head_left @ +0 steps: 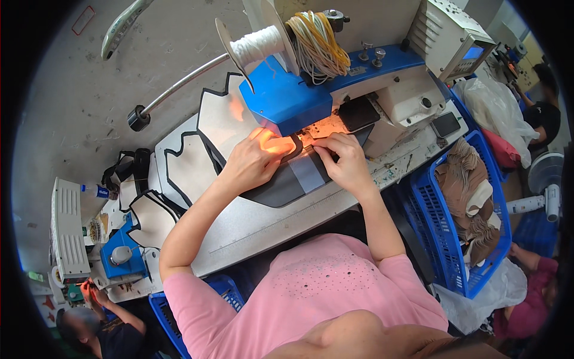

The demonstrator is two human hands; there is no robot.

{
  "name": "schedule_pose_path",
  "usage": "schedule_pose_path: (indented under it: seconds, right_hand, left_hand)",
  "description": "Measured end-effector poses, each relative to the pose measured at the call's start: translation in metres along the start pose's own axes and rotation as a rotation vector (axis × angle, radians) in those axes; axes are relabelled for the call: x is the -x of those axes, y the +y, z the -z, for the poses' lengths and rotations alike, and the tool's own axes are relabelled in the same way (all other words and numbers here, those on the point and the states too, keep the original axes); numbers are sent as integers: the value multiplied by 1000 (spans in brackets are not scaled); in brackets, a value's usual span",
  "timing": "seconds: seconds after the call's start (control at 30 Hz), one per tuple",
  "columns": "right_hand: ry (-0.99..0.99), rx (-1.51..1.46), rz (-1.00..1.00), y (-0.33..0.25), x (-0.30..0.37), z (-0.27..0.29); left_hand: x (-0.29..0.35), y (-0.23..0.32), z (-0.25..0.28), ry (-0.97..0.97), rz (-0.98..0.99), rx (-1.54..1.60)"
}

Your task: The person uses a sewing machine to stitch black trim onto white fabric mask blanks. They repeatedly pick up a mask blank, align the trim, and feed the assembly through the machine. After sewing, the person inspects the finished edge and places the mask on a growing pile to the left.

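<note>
At the centre of the frame, both hands press flat on a grey fabric piece (pixel 286 182) lying on the surface (pixel 251 230) under the blue sewing machine (pixel 287 99). The left hand (pixel 254 161) lies open, fingers spread; the right hand (pixel 344 161) pinches the piece's black edge by the needle.

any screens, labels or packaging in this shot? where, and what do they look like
Control box screen: top right, on the off-white box behind the sewing machine; small rectangle, glowing blue.
Phone: on the table right of the machine; small dark rectangle, screen off.
Bottle label: far left, on a small lying bottle; blue band.
Plastic bags: right, beyond the blue basket; crumpled, clear-white.
</note>
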State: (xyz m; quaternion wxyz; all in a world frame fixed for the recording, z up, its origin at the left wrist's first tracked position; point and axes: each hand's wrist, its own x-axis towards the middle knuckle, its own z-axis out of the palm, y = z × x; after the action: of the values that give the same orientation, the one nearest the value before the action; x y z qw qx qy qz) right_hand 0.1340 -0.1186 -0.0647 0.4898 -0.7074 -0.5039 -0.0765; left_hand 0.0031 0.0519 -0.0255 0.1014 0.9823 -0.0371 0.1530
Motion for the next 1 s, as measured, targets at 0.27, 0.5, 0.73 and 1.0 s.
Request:
schedule_pose_path:
  seconds: [0.27,0.5,0.73,1.0]
  right_hand:
    - [-26,19,-18,-1,0,1]
    - [30,-6,16,1,0,-2]
    - [27,-7,10,0,1,-1]
    - [25,-17,6,0,1,0]
  left_hand:
    - [0,-6,-4,32,-15,-8]
    - [-3,-15,-6,74,-41,9]
    - [-5,-19,-5,58,-5,98]
    - [-6,-19,-2,16,63,99]
